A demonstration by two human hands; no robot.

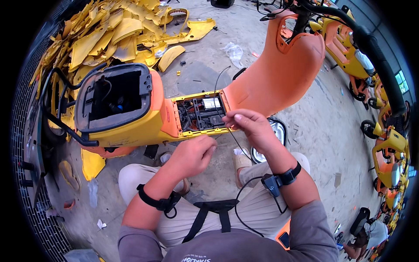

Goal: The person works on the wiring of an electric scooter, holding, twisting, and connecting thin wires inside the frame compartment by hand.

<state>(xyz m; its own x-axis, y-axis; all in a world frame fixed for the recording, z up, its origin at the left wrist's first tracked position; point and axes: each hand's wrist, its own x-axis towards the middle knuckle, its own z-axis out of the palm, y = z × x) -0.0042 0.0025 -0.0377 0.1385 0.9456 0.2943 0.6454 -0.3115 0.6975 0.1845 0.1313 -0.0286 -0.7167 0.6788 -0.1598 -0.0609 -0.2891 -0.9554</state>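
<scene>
In front of me stands an orange and yellow scooter body (144, 139) with its floor compartment (187, 131) uncovered. Inside lie dark wiring, black modules and a silver metal box (211, 103). My right hand (251, 126) is at the compartment's right front edge, thumb and fingers pinched on a thin black cable (235, 139). That cable runs from the ground behind the scooter, across the compartment and down past my fingers. My left hand (194, 153) is closed just in front of the compartment's near edge. Its fingertips are curled out of sight, so anything in them is hidden.
A seat bucket (114, 98) opens at the scooter's left, with a black rail (56, 114) beside it. Yellow panels (113, 35) are heaped behind. A black handlebar (371, 48) reaches over the right side. More scooters (384, 153) and a person (373, 233) are far right.
</scene>
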